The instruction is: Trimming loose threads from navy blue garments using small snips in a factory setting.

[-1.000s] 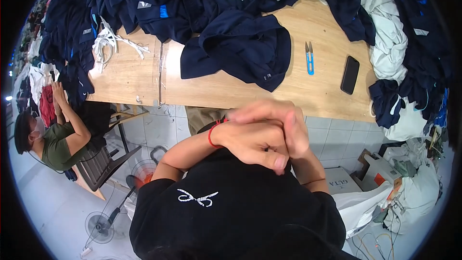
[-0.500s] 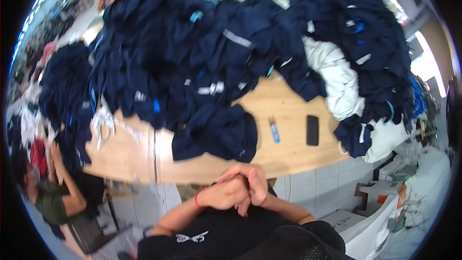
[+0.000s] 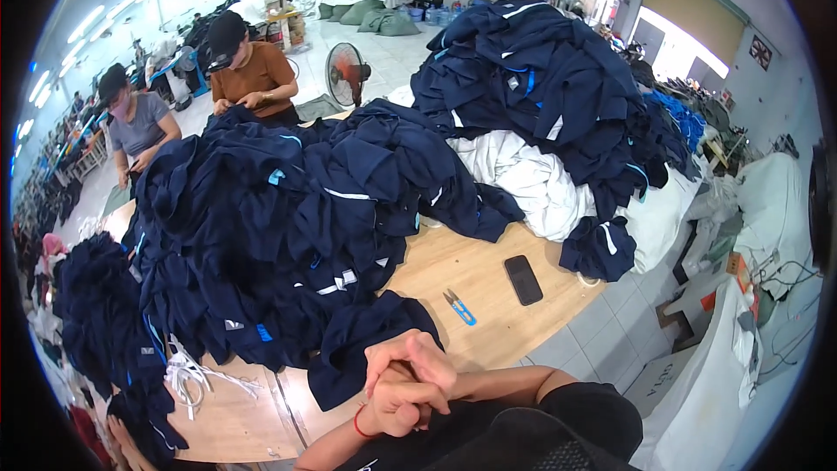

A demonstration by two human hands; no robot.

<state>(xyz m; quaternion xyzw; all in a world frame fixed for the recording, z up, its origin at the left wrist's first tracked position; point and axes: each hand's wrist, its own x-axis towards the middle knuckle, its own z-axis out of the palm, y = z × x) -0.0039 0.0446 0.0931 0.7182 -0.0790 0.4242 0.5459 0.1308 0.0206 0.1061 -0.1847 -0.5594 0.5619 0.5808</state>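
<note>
Two empty hands, left hand [image 3: 397, 406] and right hand [image 3: 410, 362], clasped together near one snipper [image 3: 459, 306], one phone [image 3: 523, 279]

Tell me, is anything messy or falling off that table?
Yes. A dark blue garment droops over the wooden table's near edge, right by the clasped left hand and right hand. White cords lie tangled. The snips and phone lie flat, nothing spilled.

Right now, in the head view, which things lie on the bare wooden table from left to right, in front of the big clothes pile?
White cords → dark blue garment with the clasped hands just in front of it → blue thread snips → black phone → small dark blue garment.
</note>
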